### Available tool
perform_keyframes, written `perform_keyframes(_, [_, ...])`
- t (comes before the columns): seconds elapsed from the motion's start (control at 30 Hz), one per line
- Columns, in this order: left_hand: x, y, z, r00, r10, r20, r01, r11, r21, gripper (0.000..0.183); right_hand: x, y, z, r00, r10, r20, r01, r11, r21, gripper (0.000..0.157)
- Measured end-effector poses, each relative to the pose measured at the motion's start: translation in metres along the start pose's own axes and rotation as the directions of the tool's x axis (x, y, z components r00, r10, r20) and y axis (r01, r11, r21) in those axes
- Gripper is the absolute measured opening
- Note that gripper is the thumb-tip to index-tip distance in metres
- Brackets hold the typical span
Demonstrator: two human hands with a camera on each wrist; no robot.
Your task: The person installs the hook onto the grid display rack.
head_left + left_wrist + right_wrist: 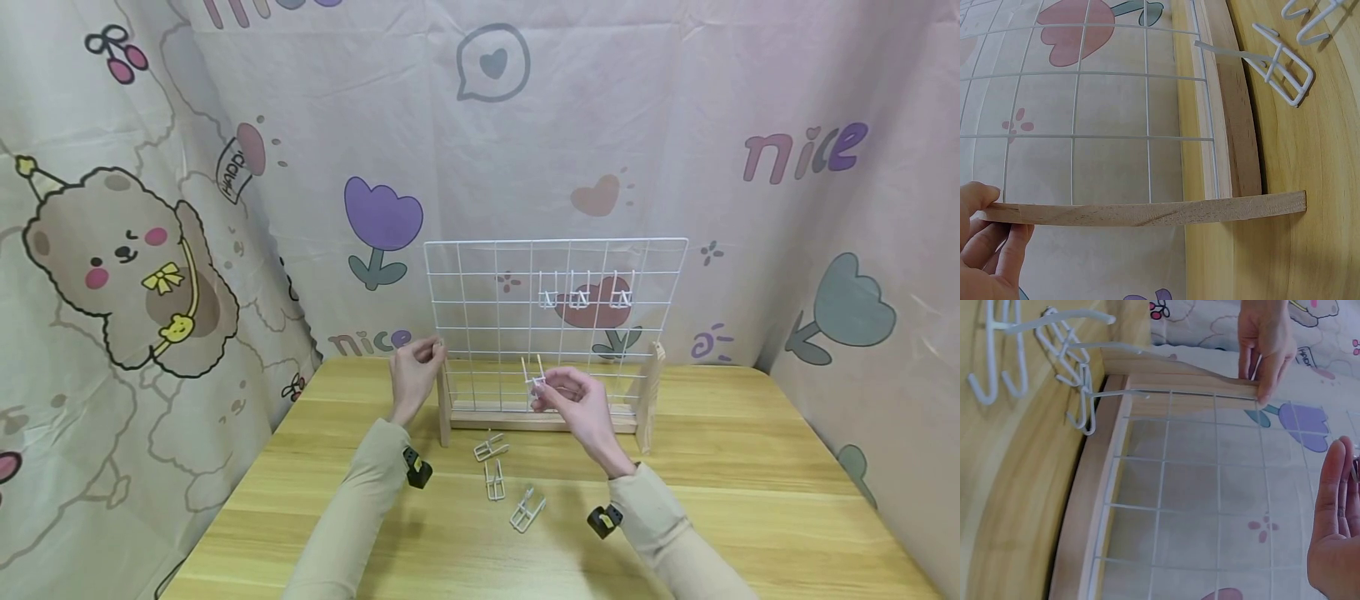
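Half done, by appearance: gripping wooden post with left hand, pinching white hook in right hand below three hung hooks, presumably mid-hanging, next likely requiring alignment and seating on wire grid beyond right hand.

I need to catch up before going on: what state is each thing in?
Left hand: pinching the left post
Right hand: holding an unhung hook
Wooden stand: standing on the table
Wire grid: standing in the stand
Three upper hooks: hung on the grid
Three lower hooks: lying loose on the table
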State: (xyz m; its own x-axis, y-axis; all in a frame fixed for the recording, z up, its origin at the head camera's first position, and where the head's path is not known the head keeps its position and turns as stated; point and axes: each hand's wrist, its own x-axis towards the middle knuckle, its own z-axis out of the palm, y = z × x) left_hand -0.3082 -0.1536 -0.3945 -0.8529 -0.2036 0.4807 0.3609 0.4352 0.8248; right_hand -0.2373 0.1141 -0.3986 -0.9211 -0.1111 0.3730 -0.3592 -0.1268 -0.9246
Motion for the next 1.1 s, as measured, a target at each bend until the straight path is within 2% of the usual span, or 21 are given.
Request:
perform_keyframes(0.67, [-0.001,0.000,0.000,1.000,0.014,-0.001,-0.014,1.000,-0.005,0.028,0.024,-0.026,0.020,0.993,-0.111,-0.045,0.114,0.991,0.073,0.030])
perform_keyframes(1.1, [-0.001,0.001,-0.001,1.000,0.007,-0.006,-0.007,1.000,-0.008,0.028,0.044,-0.037,0.037,0.987,-0.067,-0.147,0.094,0.978,0.186,0.013])
